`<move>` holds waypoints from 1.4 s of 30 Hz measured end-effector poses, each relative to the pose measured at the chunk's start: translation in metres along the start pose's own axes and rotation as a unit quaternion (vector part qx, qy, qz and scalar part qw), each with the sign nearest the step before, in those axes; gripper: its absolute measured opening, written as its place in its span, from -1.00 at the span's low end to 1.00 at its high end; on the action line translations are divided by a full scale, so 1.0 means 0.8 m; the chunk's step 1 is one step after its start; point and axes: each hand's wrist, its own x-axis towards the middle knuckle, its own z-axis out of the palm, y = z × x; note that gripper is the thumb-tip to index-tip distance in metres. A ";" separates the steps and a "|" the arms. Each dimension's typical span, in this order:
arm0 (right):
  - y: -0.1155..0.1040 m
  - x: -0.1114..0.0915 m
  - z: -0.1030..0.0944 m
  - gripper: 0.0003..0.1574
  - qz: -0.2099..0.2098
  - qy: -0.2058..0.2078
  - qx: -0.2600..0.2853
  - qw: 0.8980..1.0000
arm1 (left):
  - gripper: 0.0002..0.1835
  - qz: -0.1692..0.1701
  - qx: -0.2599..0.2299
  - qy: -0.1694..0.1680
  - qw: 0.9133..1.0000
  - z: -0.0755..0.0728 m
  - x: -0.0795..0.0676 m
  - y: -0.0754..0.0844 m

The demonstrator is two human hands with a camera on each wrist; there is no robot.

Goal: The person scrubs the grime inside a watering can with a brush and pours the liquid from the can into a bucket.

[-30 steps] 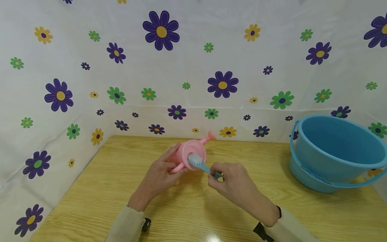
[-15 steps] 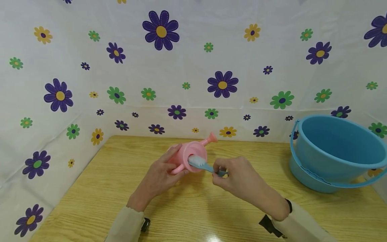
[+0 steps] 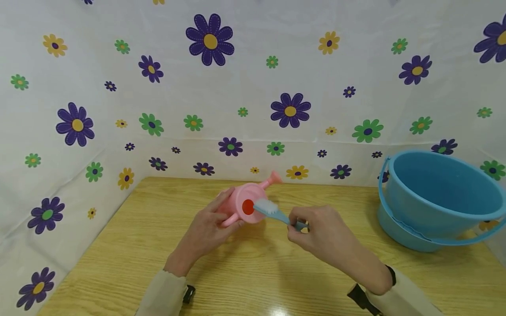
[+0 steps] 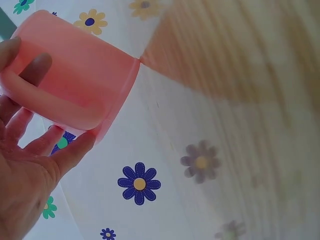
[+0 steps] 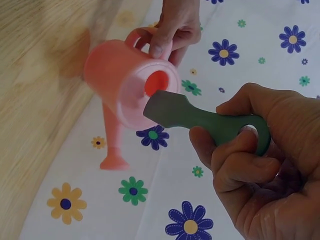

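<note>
A pink watering can [image 3: 255,192] lies tipped on the table, its round lid facing the person and its spout pointing back right. My left hand [image 3: 205,230] holds it around the handle and body; the left wrist view shows fingers through the handle [image 4: 55,102]. In my right hand [image 3: 324,232] the handle of a blue brush [image 3: 278,216] is pinched between thumb and fingers. Its white bristles [image 3: 266,205] face up, just right of the can's round red opening [image 3: 247,206]. From the right wrist, the brush's smooth back [image 5: 167,107] shows, and its bristles are hidden.
A large blue bucket [image 3: 431,219] stands on the right of the wooden table [image 3: 118,245], its handle hanging down in front. Behind and to the left rises a white cloth [image 3: 253,79] printed with flowers.
The right hand has drawn the brush to the right, away from the can's opening, so the red inside now shows. The left hand and can have barely moved.
</note>
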 end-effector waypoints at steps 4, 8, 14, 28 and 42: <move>0.010 -0.006 -0.003 -0.79 0.002 0.014 -0.017 1.000 | -0.68 -0.008 0.003 0.001 1.000 0.000 0.000 0.000; 0.025 -0.011 -0.005 -0.79 0.016 0.022 -0.049 0.998 | -0.70 -0.018 0.000 -0.005 1.000 0.001 0.001 0.000; 0.046 -0.017 0.000 -0.83 0.057 0.023 -0.089 0.994 | -0.70 -0.022 0.003 0.000 1.000 0.001 0.000 0.001; 0.078 -0.029 0.015 -0.79 0.095 0.027 -0.133 0.986 | -0.66 -0.040 0.002 -0.015 0.999 -0.005 0.002 0.007; 0.091 -0.037 0.034 -0.81 0.143 -0.037 -0.121 0.982 | -0.68 -0.031 0.004 -0.005 0.999 -0.005 0.004 0.005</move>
